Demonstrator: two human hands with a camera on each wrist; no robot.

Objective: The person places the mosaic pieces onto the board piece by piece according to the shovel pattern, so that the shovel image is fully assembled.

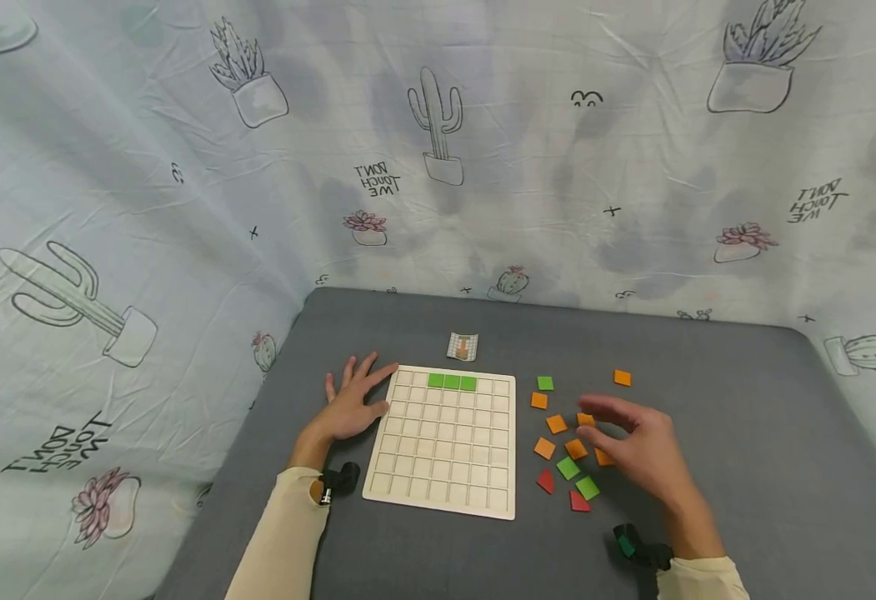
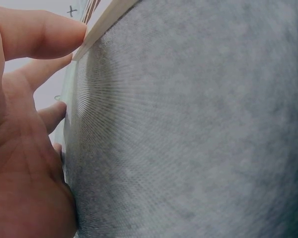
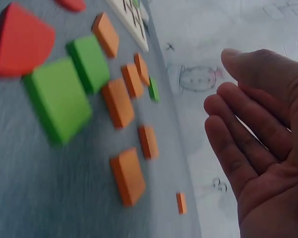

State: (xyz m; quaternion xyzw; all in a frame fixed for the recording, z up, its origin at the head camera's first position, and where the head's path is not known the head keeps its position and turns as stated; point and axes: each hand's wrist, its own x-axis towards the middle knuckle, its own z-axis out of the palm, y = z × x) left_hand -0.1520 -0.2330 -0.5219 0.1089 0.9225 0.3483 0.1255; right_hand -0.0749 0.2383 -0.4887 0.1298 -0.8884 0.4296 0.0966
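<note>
A pale grid board (image 1: 441,442) lies on the grey table, with three green square tiles (image 1: 452,382) side by side in its top row. My left hand (image 1: 346,410) rests with fingers spread at the board's upper left edge; its thumb (image 2: 49,34) touches the rim in the left wrist view. Above the loose pieces hovers my right hand (image 1: 643,446), thumb and fingers apart and gently bent, with nothing in them. Beneath and beside it lie several orange square tiles (image 1: 576,449), some partly covered by the hand, and loose green tiles (image 1: 588,487).
Two red pieces (image 1: 579,501) lie nearest the front of the loose group, each with a curved side. A small printed card (image 1: 463,347) sits behind the board. One orange tile (image 1: 622,377) lies farther back. A cactus-print cloth (image 1: 513,167) hangs around the table.
</note>
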